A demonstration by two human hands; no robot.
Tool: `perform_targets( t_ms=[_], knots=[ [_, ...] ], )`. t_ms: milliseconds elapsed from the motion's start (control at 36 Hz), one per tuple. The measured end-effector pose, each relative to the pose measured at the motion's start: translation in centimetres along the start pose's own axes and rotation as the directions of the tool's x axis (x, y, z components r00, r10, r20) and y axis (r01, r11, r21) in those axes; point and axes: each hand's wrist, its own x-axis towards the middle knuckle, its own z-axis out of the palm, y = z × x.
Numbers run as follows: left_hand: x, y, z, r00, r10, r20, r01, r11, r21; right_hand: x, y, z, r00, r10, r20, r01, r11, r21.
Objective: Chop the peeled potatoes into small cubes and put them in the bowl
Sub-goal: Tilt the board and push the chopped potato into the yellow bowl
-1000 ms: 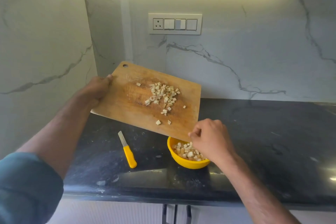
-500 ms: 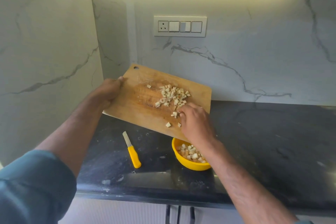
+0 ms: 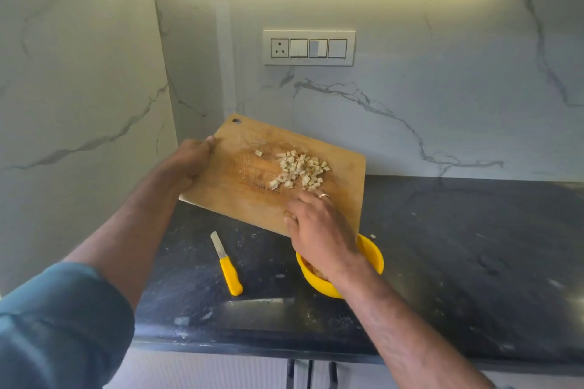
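My left hand [image 3: 192,161] grips the left edge of a wooden cutting board [image 3: 252,186], lifted off the counter and tilted down to the right. A pile of small potato cubes [image 3: 300,169] lies on its upper middle. My right hand [image 3: 319,227] lies on the board's lower right part just below the pile, fingers reaching toward the cubes. Under that hand stands a yellow bowl [image 3: 371,257] with more cubes inside, mostly hidden by my wrist. One stray cube [image 3: 373,236] lies on the counter by the bowl's far rim.
A yellow-handled knife [image 3: 227,265] lies on the black stone counter [image 3: 474,262] left of the bowl. Marble walls close the back and the left side. A switch panel [image 3: 309,47] sits on the back wall. Cabinet handles show below the counter edge.
My right hand rose from over the bowl onto the board and swept its lowest loose cubes off. The board stays lifted in my left hand.
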Motion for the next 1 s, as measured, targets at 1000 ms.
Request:
perform_targets(
  t_ms=[1000],
  knots=[
    [0.1, -0.8, 0.5, 1.0, 0.013, 0.024, -0.012, 0.999, -0.036, 13.0, -0.7, 1.2, 0.973, -0.221, 0.07, 0.225, 0.973, -0.054]
  ],
)
